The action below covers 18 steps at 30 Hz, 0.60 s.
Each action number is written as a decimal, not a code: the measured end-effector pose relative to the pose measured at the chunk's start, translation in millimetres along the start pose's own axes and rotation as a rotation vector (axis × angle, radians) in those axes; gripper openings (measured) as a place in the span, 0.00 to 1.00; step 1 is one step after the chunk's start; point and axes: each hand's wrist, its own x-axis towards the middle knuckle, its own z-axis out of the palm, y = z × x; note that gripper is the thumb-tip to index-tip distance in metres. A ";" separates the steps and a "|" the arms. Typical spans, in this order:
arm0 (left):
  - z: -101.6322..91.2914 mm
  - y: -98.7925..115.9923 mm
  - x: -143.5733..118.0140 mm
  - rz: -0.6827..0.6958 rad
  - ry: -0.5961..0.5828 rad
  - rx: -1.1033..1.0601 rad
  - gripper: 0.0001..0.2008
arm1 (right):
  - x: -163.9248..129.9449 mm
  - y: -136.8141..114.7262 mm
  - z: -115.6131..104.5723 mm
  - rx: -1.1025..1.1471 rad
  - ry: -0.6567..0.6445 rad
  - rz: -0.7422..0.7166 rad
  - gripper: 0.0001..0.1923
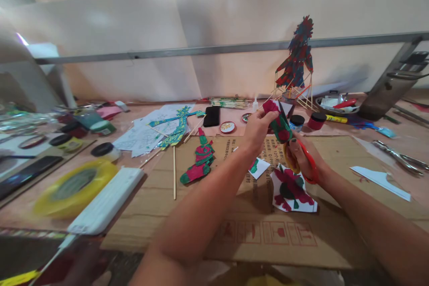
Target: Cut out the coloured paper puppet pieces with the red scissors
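My left hand [259, 125] pinches a piece of paper painted magenta and green [279, 121], held up above the cardboard. Red-and-orange-handled scissors [311, 161] are gripped in my right hand [303, 154], their dark blade lying against the painted paper. Below my hands lies a white sheet with a magenta and dark green painted shape [295, 190]. A small white scrap with green paint [259, 167] rests beside it. Farther left is a cut-out painted figure in green and magenta [199, 158], flat on the cardboard.
Flattened cardboard [161, 228] covers the table front. To the left are a yellow tape roll [103, 170], a white power strip [110, 201] and a blue-green paper puppet [179, 127]. At the back stand paint jars [316, 121] and a feathered figure [298, 58]. Pliers [398, 156] lie right.
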 end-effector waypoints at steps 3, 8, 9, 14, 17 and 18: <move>-1.3 -3.7 1.0 0.004 0.008 0.016 0.08 | 0.8 7.2 -1.3 -0.017 0.006 0.004 0.38; -4.3 -7.7 -2.9 -0.032 0.018 0.028 0.12 | 0.0 12.2 -2.0 0.029 0.028 -0.016 0.34; -5.2 -7.8 -4.9 -0.032 0.014 0.030 0.12 | -0.5 11.4 -2.0 0.027 0.026 -0.019 0.33; -13.8 -4.5 -17.1 -0.044 0.033 0.046 0.11 | -2.8 4.6 -1.0 -0.019 -0.051 -0.015 0.36; -22.2 0.2 -23.4 -0.045 0.061 0.048 0.10 | -3.9 5.6 0.7 0.044 -0.044 0.044 0.36; -25.1 1.5 -25.1 -0.034 0.071 0.046 0.10 | -4.4 7.2 1.4 0.075 -0.031 0.075 0.36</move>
